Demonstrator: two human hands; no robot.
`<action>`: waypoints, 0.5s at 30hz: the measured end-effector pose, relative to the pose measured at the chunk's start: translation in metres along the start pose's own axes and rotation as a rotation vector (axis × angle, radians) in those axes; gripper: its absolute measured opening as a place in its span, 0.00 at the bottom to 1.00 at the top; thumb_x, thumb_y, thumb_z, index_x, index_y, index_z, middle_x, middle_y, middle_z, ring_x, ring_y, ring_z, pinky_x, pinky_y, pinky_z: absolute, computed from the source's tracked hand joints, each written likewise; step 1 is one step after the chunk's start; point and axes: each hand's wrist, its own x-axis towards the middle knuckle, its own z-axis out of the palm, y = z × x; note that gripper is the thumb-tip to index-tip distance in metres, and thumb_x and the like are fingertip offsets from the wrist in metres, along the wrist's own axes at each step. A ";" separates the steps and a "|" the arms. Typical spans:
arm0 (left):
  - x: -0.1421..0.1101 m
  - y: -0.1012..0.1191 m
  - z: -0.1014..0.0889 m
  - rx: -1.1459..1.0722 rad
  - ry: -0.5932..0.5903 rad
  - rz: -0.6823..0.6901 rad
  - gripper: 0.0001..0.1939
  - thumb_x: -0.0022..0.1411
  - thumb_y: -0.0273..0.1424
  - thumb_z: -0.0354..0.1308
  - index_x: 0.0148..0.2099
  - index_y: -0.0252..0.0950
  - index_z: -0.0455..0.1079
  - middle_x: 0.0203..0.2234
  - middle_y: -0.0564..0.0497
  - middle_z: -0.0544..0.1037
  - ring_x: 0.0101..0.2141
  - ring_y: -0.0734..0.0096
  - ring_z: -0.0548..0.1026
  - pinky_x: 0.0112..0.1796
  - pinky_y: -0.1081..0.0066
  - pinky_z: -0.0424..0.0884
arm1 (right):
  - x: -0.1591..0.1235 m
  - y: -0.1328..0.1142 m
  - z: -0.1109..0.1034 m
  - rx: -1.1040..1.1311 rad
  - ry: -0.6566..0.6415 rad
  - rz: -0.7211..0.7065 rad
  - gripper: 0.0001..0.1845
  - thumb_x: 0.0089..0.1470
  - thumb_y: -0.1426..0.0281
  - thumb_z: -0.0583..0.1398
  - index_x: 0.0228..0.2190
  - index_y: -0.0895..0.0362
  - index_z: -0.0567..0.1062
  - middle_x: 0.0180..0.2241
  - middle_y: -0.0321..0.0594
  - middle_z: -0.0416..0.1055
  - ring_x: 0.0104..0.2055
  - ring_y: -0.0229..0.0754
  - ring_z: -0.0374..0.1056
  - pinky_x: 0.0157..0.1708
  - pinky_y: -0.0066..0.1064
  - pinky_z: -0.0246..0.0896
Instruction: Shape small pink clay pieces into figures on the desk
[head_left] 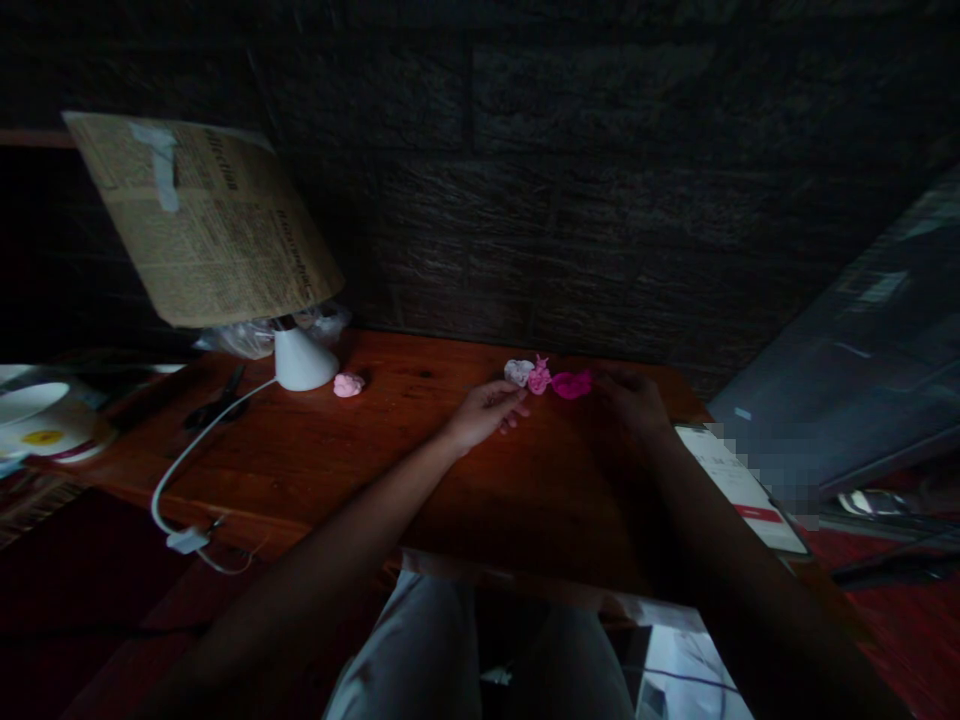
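Observation:
Three small crumpled pieces of soft material lie in a row near the wall side of the wooden desk: a whitish one [517,372], a pink one [538,376] and a bright magenta one [573,385]. They resemble scrunched cloth, but their kind is unclear. My left hand [481,414] comes in from the left, thumb and forefinger pinched together at the lower edge of the whitish and pink pieces. My right hand [636,400] is at the right end of the magenta piece; its fingertips are lost in shadow. Another pale pink piece [349,385] lies by the lamp.
A lamp [304,362] with a newsprint shade [217,220] stands at the left, its white cable hanging over the desk edge. Dark scissors [217,405] and a white cup [45,420] are beside it. A tablet-like white panel [739,485] lies right; a dark brick wall rises behind.

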 end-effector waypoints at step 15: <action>-0.001 0.000 0.000 0.004 0.002 -0.001 0.16 0.60 0.39 0.64 0.41 0.32 0.71 0.27 0.50 0.79 0.21 0.81 0.69 0.22 0.78 0.61 | -0.006 0.003 0.004 -0.033 -0.219 -0.189 0.29 0.40 0.57 0.72 0.45 0.54 0.78 0.45 0.46 0.81 0.47 0.54 0.77 0.52 0.49 0.69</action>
